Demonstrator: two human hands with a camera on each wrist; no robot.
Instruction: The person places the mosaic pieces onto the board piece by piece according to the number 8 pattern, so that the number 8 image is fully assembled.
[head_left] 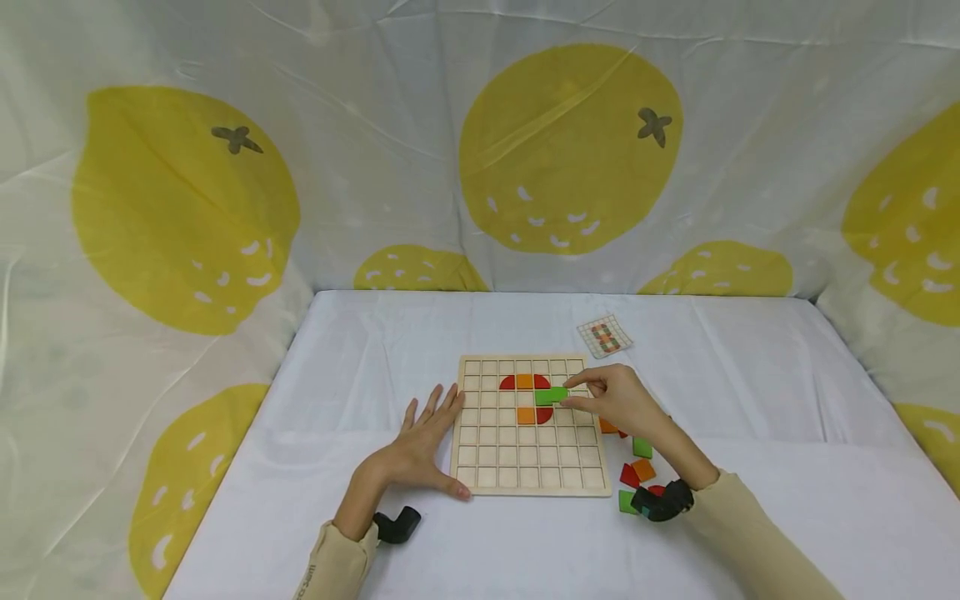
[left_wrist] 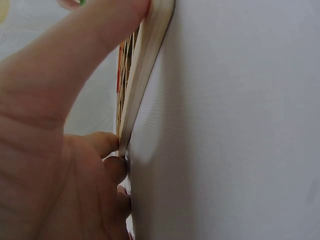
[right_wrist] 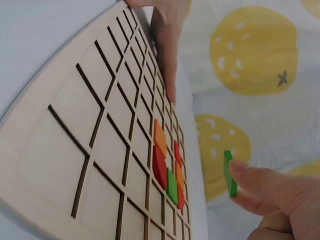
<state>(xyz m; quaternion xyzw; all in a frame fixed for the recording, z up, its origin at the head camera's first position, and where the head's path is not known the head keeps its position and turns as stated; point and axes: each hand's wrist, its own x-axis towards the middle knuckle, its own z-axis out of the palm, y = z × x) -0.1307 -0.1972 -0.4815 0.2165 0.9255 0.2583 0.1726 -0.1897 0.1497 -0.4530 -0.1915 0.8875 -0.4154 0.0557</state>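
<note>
A wooden grid board (head_left: pixel 487 458) lies on the white cloth. My left hand (head_left: pixel 420 450) spreads along its left side, thumb at the near corner and fingertips at the edge. In the right wrist view, my right hand (right_wrist: pixel 280 195) pinches a thin green tile (right_wrist: pixel 230 173) between thumb and finger, held up off the board. Below it, another green tile (right_wrist: pixel 171 187) sits in the grid. Around that tile lie two orange squares, one the far orange square (head_left: pixel 524 381) and one the nearer orange square (head_left: pixel 526 415), with red rounded pieces (head_left: pixel 507 382) beside them.
Loose green, orange and red pieces (head_left: pixel 642 470) lie right of the board, partly under my right forearm. Beyond the board's far right corner is a small pattern card (head_left: pixel 604 336). A lemon-print curtain (head_left: pixel 390 167) hangs behind the table.
</note>
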